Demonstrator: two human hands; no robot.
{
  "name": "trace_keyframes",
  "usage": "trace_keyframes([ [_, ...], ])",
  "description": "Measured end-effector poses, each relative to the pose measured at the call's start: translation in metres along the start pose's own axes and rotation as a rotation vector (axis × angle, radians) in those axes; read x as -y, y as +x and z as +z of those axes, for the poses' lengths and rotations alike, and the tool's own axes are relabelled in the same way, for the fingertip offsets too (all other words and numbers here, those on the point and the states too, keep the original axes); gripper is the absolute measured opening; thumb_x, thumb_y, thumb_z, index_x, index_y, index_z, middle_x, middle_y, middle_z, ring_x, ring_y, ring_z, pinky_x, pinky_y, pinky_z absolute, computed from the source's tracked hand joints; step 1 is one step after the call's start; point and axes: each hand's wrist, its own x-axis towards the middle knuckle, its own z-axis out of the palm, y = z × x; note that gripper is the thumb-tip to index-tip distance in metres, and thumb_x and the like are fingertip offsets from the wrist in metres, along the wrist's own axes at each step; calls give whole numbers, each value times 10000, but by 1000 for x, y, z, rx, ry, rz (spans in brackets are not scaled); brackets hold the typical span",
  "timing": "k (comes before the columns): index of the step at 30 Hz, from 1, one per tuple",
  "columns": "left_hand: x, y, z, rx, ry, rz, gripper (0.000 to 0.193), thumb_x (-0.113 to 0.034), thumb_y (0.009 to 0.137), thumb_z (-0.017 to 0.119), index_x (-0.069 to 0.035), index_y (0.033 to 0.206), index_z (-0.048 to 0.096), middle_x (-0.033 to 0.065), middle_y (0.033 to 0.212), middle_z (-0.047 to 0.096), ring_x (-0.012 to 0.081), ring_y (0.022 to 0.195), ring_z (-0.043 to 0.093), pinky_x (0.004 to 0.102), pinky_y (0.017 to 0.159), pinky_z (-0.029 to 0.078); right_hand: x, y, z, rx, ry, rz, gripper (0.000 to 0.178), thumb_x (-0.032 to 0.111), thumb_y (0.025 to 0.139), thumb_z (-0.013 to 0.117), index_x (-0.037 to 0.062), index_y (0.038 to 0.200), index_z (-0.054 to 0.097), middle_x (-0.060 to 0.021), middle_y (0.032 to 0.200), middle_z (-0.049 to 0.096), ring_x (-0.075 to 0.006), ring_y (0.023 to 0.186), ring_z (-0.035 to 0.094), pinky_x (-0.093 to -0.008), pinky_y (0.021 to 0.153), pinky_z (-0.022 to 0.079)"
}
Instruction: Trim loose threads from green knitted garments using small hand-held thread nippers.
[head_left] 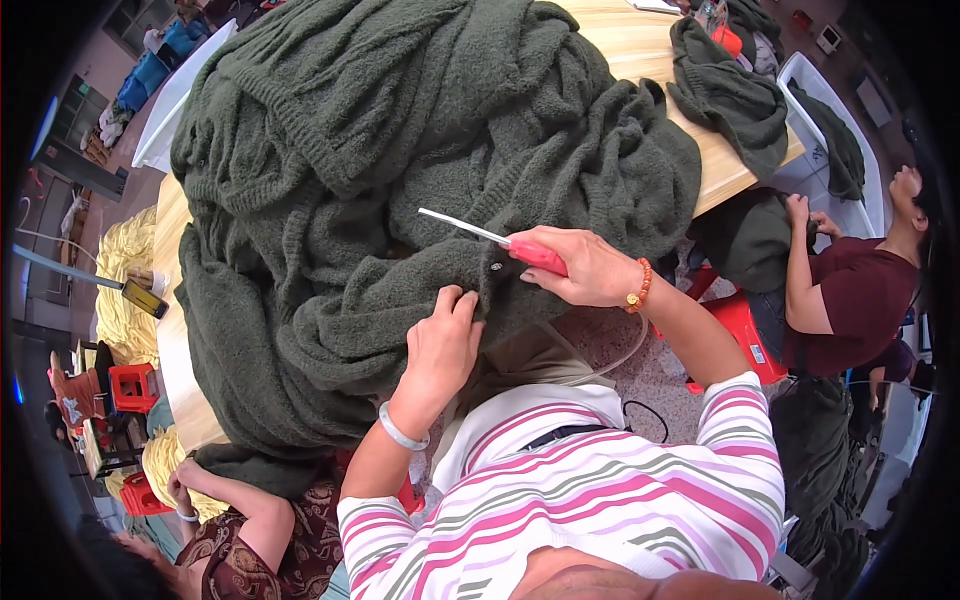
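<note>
A big heap of dark green knit garments [330,110] covers most of the wooden table in front of me. My left hand [443,340] is closed on a fold of the knit garment [400,290] at the heap's near edge. Just right of it, my right hand [585,268] grips a red-handled tool [538,256] with a slim silver shaft pointing up and left over the fabric. Its exact kind I cannot tell. Below its handle, a small shiny round piece [496,267] shows on the knit. The right hand's fingertips are partly hidden behind the handle.
Bare wood of the table [735,180] shows at right, beside another green garment [725,95]. White bins [860,215] stand at far right and far left. Co-workers sit at right [850,290] and lower left [260,530]. Red stools [133,387] and yellow fabric [125,290] are at left.
</note>
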Motion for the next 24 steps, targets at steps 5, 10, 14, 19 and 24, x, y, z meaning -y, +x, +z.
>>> trace_keyframes([
  [5,41,18,12,-5,-1158,-409,161,-121,937,605,31,975,643,70,774,665,107,530,626,210,427,469,-2,-18,-12,-111,92,39,383,191,867,648,50,1210,552,-181,1033,648,-367,961,631,-414,821,506],
  [10,59,30,8,-85,-1600,-405,226,-41,944,555,22,1162,564,94,920,658,203,668,697,244,516,564,20,-47,-26,-42,-54,218,395,214,870,642,92,1227,523,-193,853,667,-394,810,646,-448,713,512],
  [14,51,39,11,-35,-1672,-389,254,-17,935,558,44,1181,560,127,961,664,224,781,701,278,666,593,31,-60,-24,86,-141,201,407,199,858,633,112,1240,519,-186,848,675,-388,796,651,-478,705,513],
  [19,42,42,19,-23,-1647,-350,206,-3,906,614,53,1104,607,138,942,674,213,824,694,296,727,591,39,-65,-25,162,-192,250,426,188,841,626,122,1247,517,-188,823,676,-387,782,656,-480,703,513],
  [24,48,43,28,-104,-1641,-324,162,4,905,614,48,1061,608,148,932,681,212,798,694,297,718,592,44,-70,-26,259,-249,288,418,198,839,611,135,1243,523,-189,764,669,-387,752,657,-495,696,503],
])
